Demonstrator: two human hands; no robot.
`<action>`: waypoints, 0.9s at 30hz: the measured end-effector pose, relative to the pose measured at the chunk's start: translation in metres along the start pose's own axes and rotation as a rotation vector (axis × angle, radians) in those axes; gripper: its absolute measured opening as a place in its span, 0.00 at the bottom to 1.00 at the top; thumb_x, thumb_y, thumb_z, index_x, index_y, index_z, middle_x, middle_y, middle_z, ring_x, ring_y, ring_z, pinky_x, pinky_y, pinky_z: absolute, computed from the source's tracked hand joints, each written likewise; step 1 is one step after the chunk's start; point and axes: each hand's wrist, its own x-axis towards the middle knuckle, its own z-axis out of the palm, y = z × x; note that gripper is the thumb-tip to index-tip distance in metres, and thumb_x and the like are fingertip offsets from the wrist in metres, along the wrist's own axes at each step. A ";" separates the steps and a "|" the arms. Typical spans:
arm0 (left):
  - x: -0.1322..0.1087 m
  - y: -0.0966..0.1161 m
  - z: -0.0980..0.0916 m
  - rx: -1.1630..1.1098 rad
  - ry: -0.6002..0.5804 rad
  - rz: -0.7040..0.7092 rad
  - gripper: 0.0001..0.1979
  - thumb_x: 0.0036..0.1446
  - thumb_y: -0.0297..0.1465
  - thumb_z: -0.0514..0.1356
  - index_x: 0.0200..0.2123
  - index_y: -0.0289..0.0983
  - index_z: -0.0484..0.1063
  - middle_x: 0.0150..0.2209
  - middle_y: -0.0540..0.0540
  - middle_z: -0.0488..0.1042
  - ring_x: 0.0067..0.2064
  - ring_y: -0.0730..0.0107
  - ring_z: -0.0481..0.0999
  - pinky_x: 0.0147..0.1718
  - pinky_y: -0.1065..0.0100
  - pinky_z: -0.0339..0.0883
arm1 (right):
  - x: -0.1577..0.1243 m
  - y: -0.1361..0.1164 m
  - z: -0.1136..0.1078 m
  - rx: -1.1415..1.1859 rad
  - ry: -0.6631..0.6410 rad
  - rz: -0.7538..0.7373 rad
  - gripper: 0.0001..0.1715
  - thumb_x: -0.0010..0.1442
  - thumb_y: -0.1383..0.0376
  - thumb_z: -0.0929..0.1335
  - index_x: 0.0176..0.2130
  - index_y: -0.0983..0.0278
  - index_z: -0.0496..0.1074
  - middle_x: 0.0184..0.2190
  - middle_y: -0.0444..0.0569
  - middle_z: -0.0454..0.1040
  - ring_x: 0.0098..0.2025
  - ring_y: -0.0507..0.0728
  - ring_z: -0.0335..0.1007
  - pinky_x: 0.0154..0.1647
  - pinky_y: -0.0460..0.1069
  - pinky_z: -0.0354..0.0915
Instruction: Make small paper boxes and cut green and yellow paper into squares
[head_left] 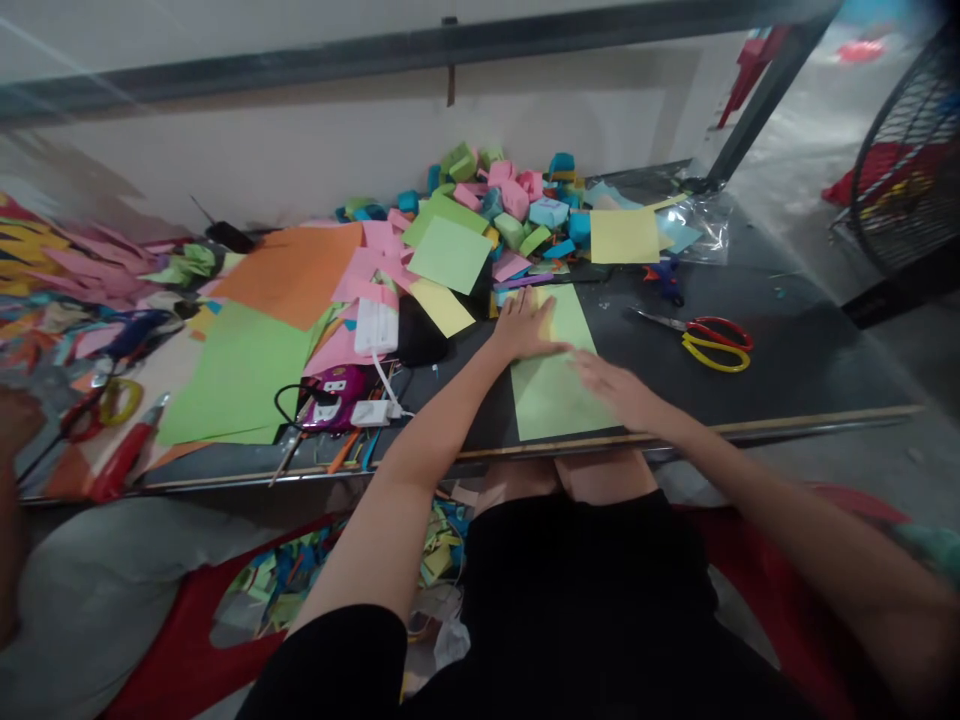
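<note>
Presses a green sheet (549, 400) flat on a dark table (787, 350) with both hands.
Lays left hand (529, 328) open, fingers spread, on the sheet's far end; rests right hand (619, 385) open, palm down, on its right side, gripping nothing. Shows the sheet at the table's near edge, scissors (712, 340) lying apart to the right, and a pile of folded paper boxes (517, 200) beyond.

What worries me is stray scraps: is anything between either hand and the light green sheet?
Nothing visible: the left hand and right hand both lie flat directly on the light green sheet.
</note>
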 end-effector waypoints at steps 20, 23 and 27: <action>0.000 0.000 0.000 0.029 -0.038 -0.002 0.63 0.55 0.67 0.57 0.79 0.33 0.41 0.80 0.33 0.35 0.80 0.36 0.34 0.76 0.44 0.31 | 0.110 0.039 0.007 -0.273 0.006 0.047 0.43 0.72 0.56 0.52 0.77 0.76 0.51 0.79 0.59 0.46 0.80 0.66 0.42 0.80 0.64 0.45; 0.000 -0.001 0.001 0.041 -0.025 0.006 0.64 0.54 0.67 0.58 0.79 0.33 0.41 0.80 0.32 0.35 0.80 0.37 0.34 0.76 0.44 0.31 | 0.086 0.029 0.010 -0.291 0.031 0.068 0.41 0.72 0.58 0.51 0.76 0.75 0.52 0.79 0.60 0.47 0.80 0.65 0.44 0.79 0.64 0.47; -0.002 0.000 0.000 0.047 -0.016 0.016 0.65 0.54 0.71 0.53 0.79 0.31 0.42 0.80 0.30 0.36 0.80 0.39 0.35 0.76 0.45 0.31 | 0.041 0.009 0.019 -0.330 0.060 0.147 0.40 0.73 0.60 0.52 0.76 0.75 0.52 0.78 0.64 0.49 0.79 0.67 0.45 0.78 0.65 0.50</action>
